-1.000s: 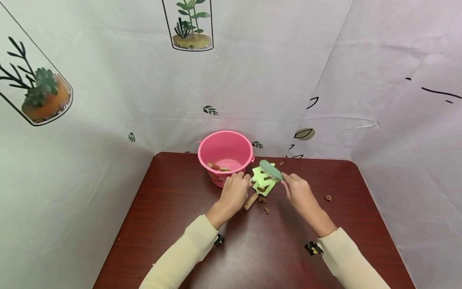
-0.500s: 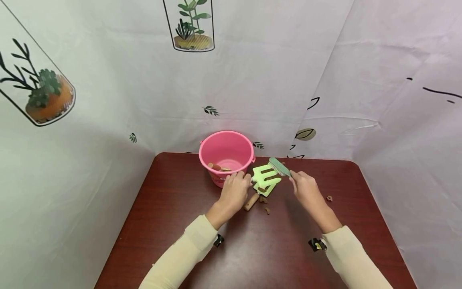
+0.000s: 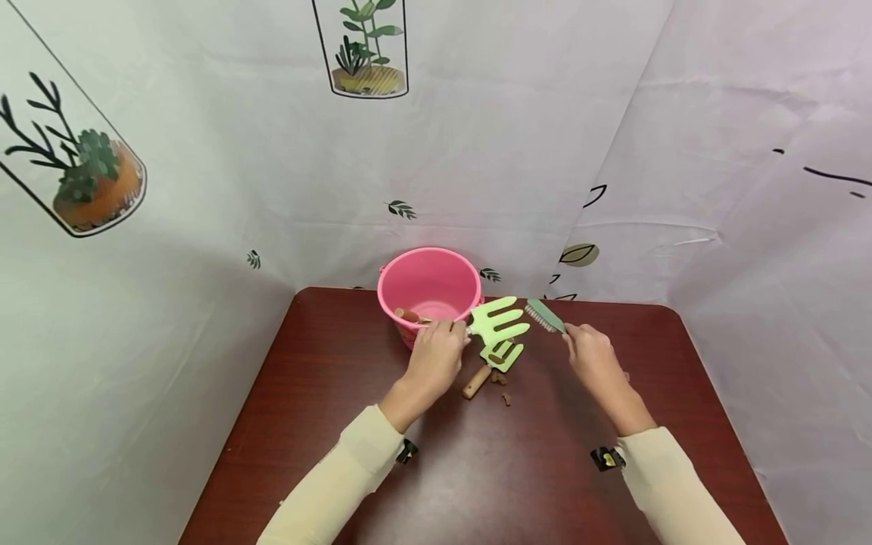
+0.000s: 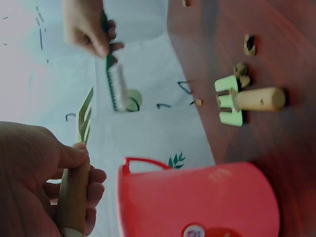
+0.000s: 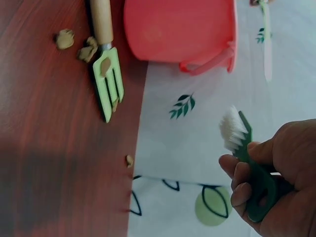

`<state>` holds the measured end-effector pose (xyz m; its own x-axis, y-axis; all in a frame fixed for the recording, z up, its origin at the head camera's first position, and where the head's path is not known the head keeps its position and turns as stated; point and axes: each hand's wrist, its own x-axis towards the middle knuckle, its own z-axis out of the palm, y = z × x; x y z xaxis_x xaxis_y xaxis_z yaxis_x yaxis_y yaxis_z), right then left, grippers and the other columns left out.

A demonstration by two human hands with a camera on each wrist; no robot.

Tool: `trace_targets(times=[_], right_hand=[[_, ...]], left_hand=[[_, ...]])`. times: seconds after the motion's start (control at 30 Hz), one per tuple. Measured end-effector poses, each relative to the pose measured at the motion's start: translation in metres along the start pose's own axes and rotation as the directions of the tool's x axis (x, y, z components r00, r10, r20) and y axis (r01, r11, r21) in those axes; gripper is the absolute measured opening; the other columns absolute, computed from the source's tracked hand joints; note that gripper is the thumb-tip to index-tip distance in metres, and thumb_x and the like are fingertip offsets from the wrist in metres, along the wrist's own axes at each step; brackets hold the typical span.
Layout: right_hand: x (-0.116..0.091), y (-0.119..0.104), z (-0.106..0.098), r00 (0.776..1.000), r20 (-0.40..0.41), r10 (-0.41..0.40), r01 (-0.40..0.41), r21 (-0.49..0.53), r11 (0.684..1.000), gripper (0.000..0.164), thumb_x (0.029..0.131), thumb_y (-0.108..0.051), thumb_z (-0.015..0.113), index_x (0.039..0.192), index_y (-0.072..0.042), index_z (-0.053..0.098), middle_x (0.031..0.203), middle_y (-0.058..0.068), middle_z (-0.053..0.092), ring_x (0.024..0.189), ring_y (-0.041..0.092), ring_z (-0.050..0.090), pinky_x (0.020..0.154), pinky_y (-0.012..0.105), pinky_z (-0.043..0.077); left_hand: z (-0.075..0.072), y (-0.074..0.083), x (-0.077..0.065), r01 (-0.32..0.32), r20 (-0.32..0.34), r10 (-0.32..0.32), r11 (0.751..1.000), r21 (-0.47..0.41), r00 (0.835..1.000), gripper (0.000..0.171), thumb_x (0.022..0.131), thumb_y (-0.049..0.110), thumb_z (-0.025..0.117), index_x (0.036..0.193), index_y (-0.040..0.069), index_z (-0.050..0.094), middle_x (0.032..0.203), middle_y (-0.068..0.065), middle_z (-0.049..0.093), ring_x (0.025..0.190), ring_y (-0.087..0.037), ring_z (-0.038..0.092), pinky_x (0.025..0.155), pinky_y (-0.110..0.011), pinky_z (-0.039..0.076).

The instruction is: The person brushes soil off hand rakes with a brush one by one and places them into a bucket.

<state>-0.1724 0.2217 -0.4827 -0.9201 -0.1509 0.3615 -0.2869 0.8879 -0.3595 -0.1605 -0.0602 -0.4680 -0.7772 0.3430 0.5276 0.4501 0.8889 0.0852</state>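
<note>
My left hand (image 3: 436, 354) grips the wooden handle of a light green garden fork (image 3: 499, 321), raised beside the pink bucket (image 3: 431, 274). In the left wrist view the fork (image 4: 85, 116) appears nearly edge-on, its tines bare. My right hand (image 3: 594, 362) holds a green brush (image 3: 547, 315) by its handle, a little right of the fork's tines and apart from them. White bristles (image 5: 231, 129) show in the right wrist view. Below the raised fork, a second green fork (image 5: 109, 89) with a wooden handle lies on the table, brown bits (image 5: 105, 67) on its tines.
Several brown crumbly pieces (image 5: 64, 39) lie on the dark red table (image 3: 518, 469) around the lying fork. A wooden-handled tool (image 3: 409, 315) leans inside the bucket. Printed white cloth (image 3: 477, 151) hangs behind and at both sides.
My left hand has lifted and tilted its fork up off the lying one. The brush has moved right, away from the tines it was over, and the brown bits on the raised fork are gone.
</note>
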Motion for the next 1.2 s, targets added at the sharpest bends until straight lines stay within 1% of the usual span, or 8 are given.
trace_targets(times=[0.17,0.33,0.5,0.6,0.7,0.87,1.03,1.2], right_hand=[[-0.006,0.012,0.0,1.0,0.001,0.01,-0.01,0.006,1.0,0.023,0.097,0.002,0.064,0.114,0.018,0.067,0.095,0.031,0.069,0.086,0.044,0.069,0.075,0.056,0.057],[-0.011,0.023,0.003,1.0,-0.026,0.004,-0.004,0.01,1.0,0.021,0.095,0.003,0.066,0.112,0.017,0.068,0.092,0.03,0.068,0.085,0.045,0.069,0.076,0.057,0.056],[-0.017,0.032,0.006,0.999,-0.035,0.025,-0.025,0.011,1.0,0.023,0.097,0.001,0.065,0.115,0.015,0.068,0.095,0.029,0.066,0.085,0.044,0.068,0.075,0.057,0.056],[-0.02,0.036,0.007,0.999,-0.046,0.027,-0.026,0.012,1.0,0.025,0.097,0.001,0.065,0.117,0.016,0.067,0.097,0.029,0.064,0.084,0.042,0.067,0.072,0.055,0.056],[-0.024,0.039,0.007,0.998,-0.066,0.019,-0.018,0.014,1.0,0.026,0.097,0.002,0.066,0.119,0.016,0.067,0.098,0.029,0.062,0.083,0.041,0.066,0.07,0.054,0.056],[-0.028,0.044,0.005,0.997,-0.082,0.014,-0.012,0.015,1.0,0.027,0.097,0.002,0.065,0.12,0.015,0.067,0.098,0.028,0.062,0.083,0.04,0.066,0.069,0.054,0.056],[-0.032,0.05,0.005,0.996,-0.091,0.012,-0.011,0.013,1.0,0.026,0.095,0.003,0.067,0.118,0.015,0.068,0.097,0.027,0.062,0.082,0.04,0.065,0.07,0.054,0.055],[-0.036,0.057,0.006,0.994,-0.112,0.0,0.001,0.009,1.0,0.024,0.092,0.005,0.069,0.115,0.015,0.069,0.093,0.026,0.063,0.08,0.04,0.065,0.07,0.054,0.055]], left_hand=[[-0.007,-0.013,0.007,0.029,-0.031,-0.03,0.999,-0.044,0.999,0.013,0.094,0.012,0.074,0.098,0.002,0.067,0.088,-0.011,0.067,0.081,-0.029,0.066,0.068,-0.043,0.054],[-0.015,-0.024,0.012,0.047,-0.028,-0.049,0.997,-0.064,0.998,0.015,0.098,0.013,0.069,0.105,-0.001,0.066,0.095,-0.014,0.07,0.085,-0.03,0.067,0.073,-0.045,0.056],[-0.021,-0.035,0.014,0.078,-0.012,-0.08,0.994,-0.072,0.997,0.012,0.099,0.006,0.064,0.105,-0.004,0.063,0.088,-0.016,0.066,0.076,-0.031,0.063,0.074,-0.046,0.054],[-0.024,-0.041,0.015,0.116,0.026,-0.114,0.988,-0.102,0.993,0.014,0.096,0.002,0.066,0.106,-0.006,0.06,0.086,-0.015,0.062,0.074,-0.028,0.06,0.072,-0.04,0.056],[-0.027,-0.047,0.017,0.154,0.062,-0.147,0.981,-0.12,0.987,0.014,0.096,0.002,0.066,0.105,-0.006,0.059,0.084,-0.015,0.059,0.073,-0.026,0.058,0.07,-0.037,0.056],[-0.026,-0.058,0.022,0.198,0.089,-0.189,0.974,-0.107,0.978,0.013,0.101,0.006,0.062,0.099,-0.005,0.058,0.084,-0.017,0.057,0.072,-0.028,0.058,0.069,-0.041,0.057],[-0.025,-0.068,0.027,0.239,0.139,-0.226,0.967,-0.085,0.964,0.018,0.103,0.011,0.06,0.103,-0.007,0.06,0.088,-0.019,0.056,0.074,-0.032,0.062,0.071,-0.044,0.06],[-0.029,-0.074,0.032,0.259,0.191,-0.243,0.964,-0.063,0.951,0.024,0.091,0.009,0.076,0.106,-0.007,0.065,0.092,-0.019,0.055,0.081,-0.033,0.064,0.075,-0.044,0.061]])
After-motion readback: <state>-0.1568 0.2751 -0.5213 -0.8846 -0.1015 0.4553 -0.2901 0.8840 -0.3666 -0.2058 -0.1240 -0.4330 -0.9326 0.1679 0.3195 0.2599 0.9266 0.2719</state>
